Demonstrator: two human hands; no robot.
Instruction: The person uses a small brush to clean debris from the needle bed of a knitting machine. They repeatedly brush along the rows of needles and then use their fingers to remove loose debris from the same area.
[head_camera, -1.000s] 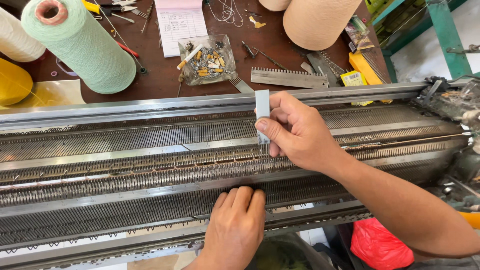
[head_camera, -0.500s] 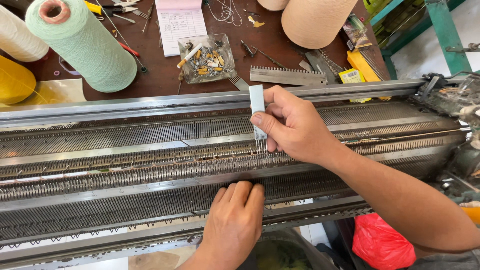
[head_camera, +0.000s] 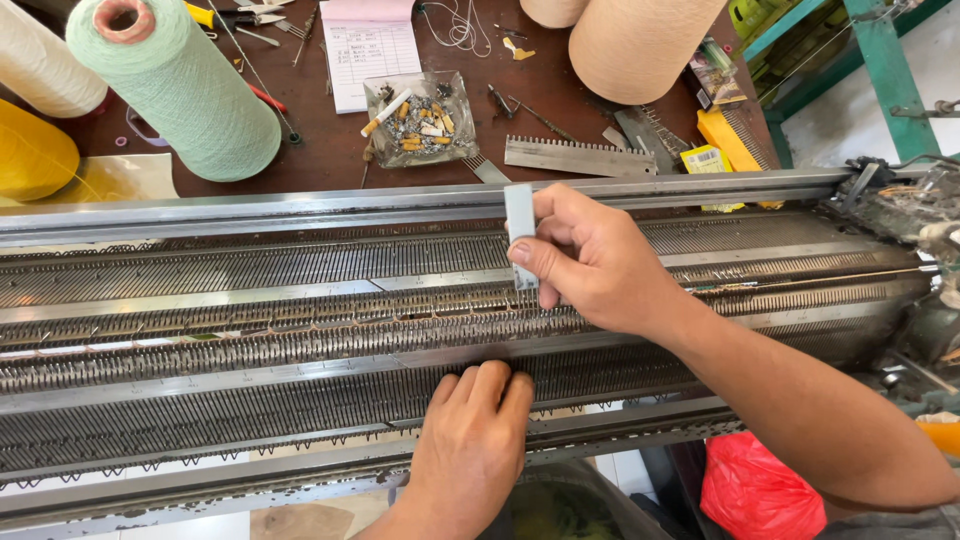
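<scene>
A small grey comb tool (head_camera: 520, 232) is pinched by the right hand (head_camera: 600, 262), its teeth hidden among the needle bed (head_camera: 250, 330). The left hand (head_camera: 470, 440) is pressed flat, grasping nothing. Beyond the hands, cigarette butts are held in a glass ashtray (head_camera: 418, 118).

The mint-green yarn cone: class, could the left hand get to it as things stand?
Probably yes. The left hand rests free on the needle bed, and only the low machine lies between it and the mint-green yarn cone.

A small flat grey metal comb tool (head_camera: 520, 232) is held upright, its lower end pressed onto the long steel needle bed (head_camera: 250, 300).

Right hand (head_camera: 600, 262) pinches grey tool (head_camera: 519, 215) over needle bed (head_camera: 250, 330).
</scene>
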